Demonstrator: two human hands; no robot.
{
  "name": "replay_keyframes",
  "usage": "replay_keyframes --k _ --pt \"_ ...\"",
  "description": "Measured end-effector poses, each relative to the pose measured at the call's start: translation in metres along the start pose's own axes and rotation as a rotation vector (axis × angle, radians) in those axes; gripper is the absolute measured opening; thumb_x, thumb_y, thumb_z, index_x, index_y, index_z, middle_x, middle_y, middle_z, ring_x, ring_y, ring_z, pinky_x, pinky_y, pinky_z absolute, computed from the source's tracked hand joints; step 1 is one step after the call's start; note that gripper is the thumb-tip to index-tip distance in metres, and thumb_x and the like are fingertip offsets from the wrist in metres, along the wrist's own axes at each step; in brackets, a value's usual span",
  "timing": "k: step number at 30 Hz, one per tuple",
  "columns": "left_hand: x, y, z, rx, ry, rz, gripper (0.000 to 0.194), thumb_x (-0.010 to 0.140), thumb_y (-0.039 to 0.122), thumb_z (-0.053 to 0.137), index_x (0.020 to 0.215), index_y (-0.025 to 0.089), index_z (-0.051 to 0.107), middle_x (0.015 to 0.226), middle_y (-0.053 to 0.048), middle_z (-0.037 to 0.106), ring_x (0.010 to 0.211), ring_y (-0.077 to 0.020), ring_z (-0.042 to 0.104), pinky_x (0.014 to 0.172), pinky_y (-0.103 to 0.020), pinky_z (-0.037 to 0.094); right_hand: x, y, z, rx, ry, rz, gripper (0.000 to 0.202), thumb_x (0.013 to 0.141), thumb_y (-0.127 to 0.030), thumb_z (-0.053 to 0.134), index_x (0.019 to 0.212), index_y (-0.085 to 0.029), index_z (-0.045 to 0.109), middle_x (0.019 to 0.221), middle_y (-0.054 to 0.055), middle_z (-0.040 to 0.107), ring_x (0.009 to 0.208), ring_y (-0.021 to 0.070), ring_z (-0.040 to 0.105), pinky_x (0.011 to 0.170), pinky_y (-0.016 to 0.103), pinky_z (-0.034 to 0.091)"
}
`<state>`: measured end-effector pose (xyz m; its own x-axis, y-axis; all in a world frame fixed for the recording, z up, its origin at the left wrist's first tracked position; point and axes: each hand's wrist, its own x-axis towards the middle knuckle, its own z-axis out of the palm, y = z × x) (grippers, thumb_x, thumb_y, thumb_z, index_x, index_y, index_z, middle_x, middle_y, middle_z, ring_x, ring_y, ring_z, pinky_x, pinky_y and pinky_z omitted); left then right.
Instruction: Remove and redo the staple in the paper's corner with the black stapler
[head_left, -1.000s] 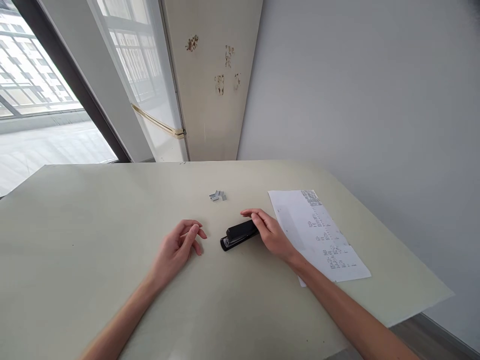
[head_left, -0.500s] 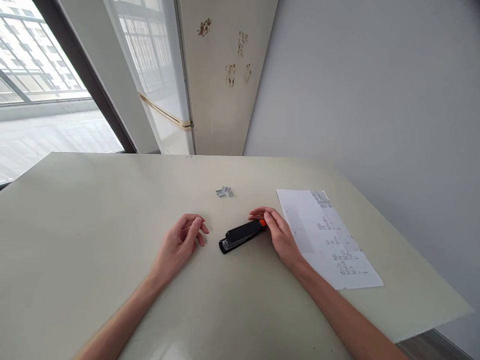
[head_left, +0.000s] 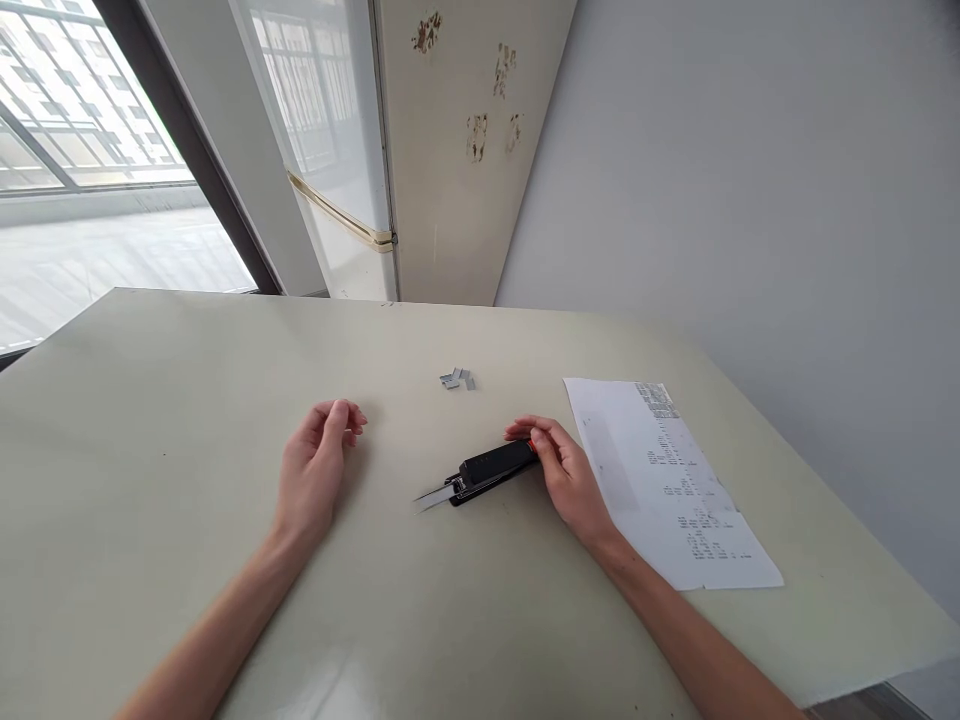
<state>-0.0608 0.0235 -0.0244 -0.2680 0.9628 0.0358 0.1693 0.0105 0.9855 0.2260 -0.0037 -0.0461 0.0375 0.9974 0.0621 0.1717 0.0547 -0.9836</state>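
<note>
A black stapler (head_left: 495,464) lies slanted on the table, its metal staple tray (head_left: 436,496) jutting out from the left end. My right hand (head_left: 566,480) grips its right end, thumb over the red-orange button (head_left: 534,446) and the other fingers behind. To the left, apart from the stapler, my left hand (head_left: 319,455) hovers or rests by the table with loosely curled fingers and nothing visible in it. Several short strips of staples (head_left: 457,380) lie in a small pile beyond the stapler.
A printed sheet of paper (head_left: 667,480) lies to the right, partly beneath my right forearm. The pale table (head_left: 187,400) reaches toward a fridge (head_left: 450,220) at the back. A grey wall (head_left: 720,180) stands along the right, with a window at the far left.
The staple tray has slid out of the stapler's left end. My left hand has moved left, away from the stapler. My right hand stays on the stapler; the view has shifted slightly.
</note>
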Motion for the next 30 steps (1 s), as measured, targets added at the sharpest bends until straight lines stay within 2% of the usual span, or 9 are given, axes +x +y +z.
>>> replay_keyframes --k 4,7,10,13,16,20,24,27,30 --pt "0.002 -0.003 -0.001 -0.057 -0.007 -0.010 0.034 0.100 0.055 0.057 0.090 0.024 0.063 0.098 -0.003 0.065 0.089 -0.0197 0.058 0.086 -0.031 0.050 -0.001 0.000 0.000 -0.025 0.002 -0.002 0.037 0.107 -0.055 0.045 0.119 -0.027 0.066 0.124 0.006 0.074 0.119 0.0235 0.067 0.109 0.042 0.049" --pt "-0.001 0.000 0.002 -0.047 -0.047 -0.016 0.037 0.099 0.058 0.057 0.088 0.023 0.066 0.099 -0.004 0.068 0.093 -0.0207 0.061 0.088 -0.032 0.051 -0.003 -0.004 -0.002 -0.081 -0.069 -0.023 0.036 0.104 -0.056 0.049 0.121 -0.029 0.066 0.127 0.006 0.072 0.121 0.0246 0.066 0.107 0.041 0.049" --pt "-0.007 0.004 0.007 -0.050 -0.157 -0.011 0.042 0.099 0.062 0.056 0.091 0.022 0.069 0.105 -0.007 0.073 0.102 -0.0241 0.065 0.097 -0.036 0.052 -0.006 -0.007 -0.004 -0.246 -0.213 -0.142 0.035 0.094 -0.054 0.068 0.121 -0.031 0.067 0.125 0.006 0.072 0.117 0.0278 0.065 0.102 0.042 0.051" --pt "-0.015 0.006 0.013 -0.112 -0.306 -0.019 0.047 0.099 0.064 0.055 0.098 0.021 0.073 0.112 -0.010 0.076 0.110 -0.0265 0.068 0.105 -0.040 0.051 -0.009 -0.008 -0.003 -0.353 -0.264 -0.195 0.031 0.089 -0.051 0.075 0.113 -0.031 0.069 0.110 0.005 0.074 0.100 0.0280 0.068 0.089 0.041 0.053" --pt "-0.021 0.006 0.019 -0.258 -0.428 -0.080 0.048 0.100 0.065 0.055 0.105 0.021 0.074 0.119 -0.011 0.076 0.116 -0.0276 0.069 0.106 -0.041 0.052 -0.013 -0.013 0.001 -0.275 -0.261 -0.045 0.034 0.088 -0.056 0.074 0.109 -0.029 0.068 0.096 0.003 0.074 0.085 0.0252 0.067 0.074 0.037 0.052" --pt "-0.027 0.006 0.027 -0.575 -0.507 -0.290 0.048 0.098 0.064 0.059 0.103 0.019 0.075 0.113 -0.013 0.077 0.108 -0.0299 0.073 0.105 -0.047 0.055 -0.017 -0.024 0.006 -0.040 -0.324 0.251 0.040 0.085 -0.061 0.077 0.102 -0.026 0.068 0.087 0.001 0.073 0.079 0.0225 0.069 0.070 0.034 0.054" --pt "-0.033 0.011 0.033 -0.766 -0.448 -0.485 0.039 0.098 0.053 0.061 0.099 0.016 0.074 0.108 -0.015 0.075 0.106 -0.0288 0.073 0.103 -0.046 0.059 -0.018 -0.027 0.007 0.267 -0.423 0.495 0.048 0.078 -0.056 0.085 0.109 -0.024 0.068 0.095 0.002 0.073 0.072 0.0198 0.070 0.066 0.037 0.063" --pt "-0.037 0.015 0.036 -0.817 -0.401 -0.557 0.034 0.102 0.044 0.056 0.098 0.016 0.073 0.102 -0.015 0.071 0.100 -0.0253 0.072 0.099 -0.043 0.062 -0.017 -0.026 0.005 0.363 -0.484 0.566 0.050 0.078 -0.052 0.086 0.114 -0.023 0.068 0.097 0.004 0.072 0.074 0.0200 0.072 0.061 0.035 0.065" --pt "-0.038 0.018 0.037 -0.862 -0.367 -0.606 0.030 0.104 0.035 0.051 0.098 0.017 0.073 0.098 -0.012 0.069 0.095 -0.0218 0.072 0.096 -0.039 0.064 -0.017 -0.026 0.004 0.429 -0.530 0.572 0.049 0.082 -0.051 0.084 0.116 -0.021 0.067 0.097 0.005 0.073 0.081 0.0220 0.076 0.060 0.031 0.065"
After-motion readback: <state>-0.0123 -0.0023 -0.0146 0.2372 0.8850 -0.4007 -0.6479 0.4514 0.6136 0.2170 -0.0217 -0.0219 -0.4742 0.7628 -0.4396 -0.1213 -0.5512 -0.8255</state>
